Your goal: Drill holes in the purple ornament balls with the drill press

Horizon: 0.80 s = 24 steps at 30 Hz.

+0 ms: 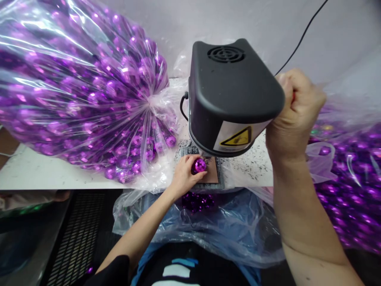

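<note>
Near the front edge of the white table, my left hand (187,174) pinches a shiny purple mirrored ball (199,165) between thumb and fingers. The ball is just below the head of a black bench machine (235,87) with a round vent on top and a yellow warning label. Under the ball lies a grey-framed base with a brown pad (212,174). My right hand (294,103) is closed in a raised fist against the machine's right side. What it grips is hidden by the fingers and the housing.
A large clear bag (74,91) of purple balls covers the table's left side. Another bag (354,178) of them is at the right. Clear plastic (232,230) with purple balls hangs over my lap. Dark flakes litter the tabletop (253,172). A black cable (303,33) runs up behind.
</note>
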Tool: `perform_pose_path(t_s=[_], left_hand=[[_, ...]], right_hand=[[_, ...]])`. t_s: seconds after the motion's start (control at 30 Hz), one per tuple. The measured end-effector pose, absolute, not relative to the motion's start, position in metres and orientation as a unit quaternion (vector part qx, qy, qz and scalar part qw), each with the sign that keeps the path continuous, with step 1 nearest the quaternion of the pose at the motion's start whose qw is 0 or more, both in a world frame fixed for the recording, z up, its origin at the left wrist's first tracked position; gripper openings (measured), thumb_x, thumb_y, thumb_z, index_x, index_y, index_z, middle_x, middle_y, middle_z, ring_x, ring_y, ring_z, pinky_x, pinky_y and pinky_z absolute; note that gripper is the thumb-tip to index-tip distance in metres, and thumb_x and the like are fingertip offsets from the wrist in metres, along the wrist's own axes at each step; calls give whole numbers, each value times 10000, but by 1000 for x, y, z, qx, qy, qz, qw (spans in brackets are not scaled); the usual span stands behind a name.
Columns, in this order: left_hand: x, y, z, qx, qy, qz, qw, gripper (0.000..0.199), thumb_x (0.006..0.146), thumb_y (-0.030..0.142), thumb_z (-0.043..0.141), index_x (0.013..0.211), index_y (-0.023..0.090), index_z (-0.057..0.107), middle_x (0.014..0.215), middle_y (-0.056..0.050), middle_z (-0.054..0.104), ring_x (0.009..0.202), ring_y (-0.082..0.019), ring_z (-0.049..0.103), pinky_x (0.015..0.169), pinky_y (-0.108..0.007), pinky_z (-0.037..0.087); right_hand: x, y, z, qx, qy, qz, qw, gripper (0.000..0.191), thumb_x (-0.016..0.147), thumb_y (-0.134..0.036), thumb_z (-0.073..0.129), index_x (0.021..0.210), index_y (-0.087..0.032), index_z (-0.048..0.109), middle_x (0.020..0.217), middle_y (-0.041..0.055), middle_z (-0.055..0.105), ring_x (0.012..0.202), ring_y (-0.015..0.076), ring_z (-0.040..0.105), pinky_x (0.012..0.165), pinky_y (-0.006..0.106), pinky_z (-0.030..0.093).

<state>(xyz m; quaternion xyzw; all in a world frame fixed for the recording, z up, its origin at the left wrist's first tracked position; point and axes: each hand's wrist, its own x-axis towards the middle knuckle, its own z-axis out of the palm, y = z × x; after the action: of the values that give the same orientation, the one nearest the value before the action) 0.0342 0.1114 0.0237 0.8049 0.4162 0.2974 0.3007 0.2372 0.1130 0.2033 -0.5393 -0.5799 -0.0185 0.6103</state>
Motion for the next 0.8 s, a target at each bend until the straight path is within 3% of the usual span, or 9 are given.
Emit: perform_pose_path(t_s=[0.13,0.27,0.43,0.8], left_hand=[[48,111,17,808,454,287,242,430,736,374,796,1101,214,636,1044,-68,637,1022,-270,575,920,-421,449],[58,108,10,797,448,322,245,411,737,293,767,1099,208,594,1109,-70,631,1084,-268,553,1017,-448,393],[61,108,9,793,439,332,261,358,746,285,734,1061,201,586,994,-52,642,1049,-275,562,1088,-507,339],[59,105,4,778,447,311,313,281,779,338,705,1035,246,636,1067,-54,660,1102,-274,571,1129,-514,340]], right_hand=[[238,113,203,-544,-580,-27,606,541,921,-581,398,651,-118,325,635,-38,247,620,-32,251,586,154,188],[238,112,203,-551,-580,-32,599,550,914,-596,391,657,-111,346,649,-33,251,630,-31,247,588,151,185],[238,109,204,-545,-581,-29,604,537,918,-577,403,655,-111,354,639,-33,211,620,-27,224,578,152,177],[226,64,181,-532,-595,-172,577,229,940,-212,498,757,-82,544,664,-35,449,605,-59,341,578,126,268]])
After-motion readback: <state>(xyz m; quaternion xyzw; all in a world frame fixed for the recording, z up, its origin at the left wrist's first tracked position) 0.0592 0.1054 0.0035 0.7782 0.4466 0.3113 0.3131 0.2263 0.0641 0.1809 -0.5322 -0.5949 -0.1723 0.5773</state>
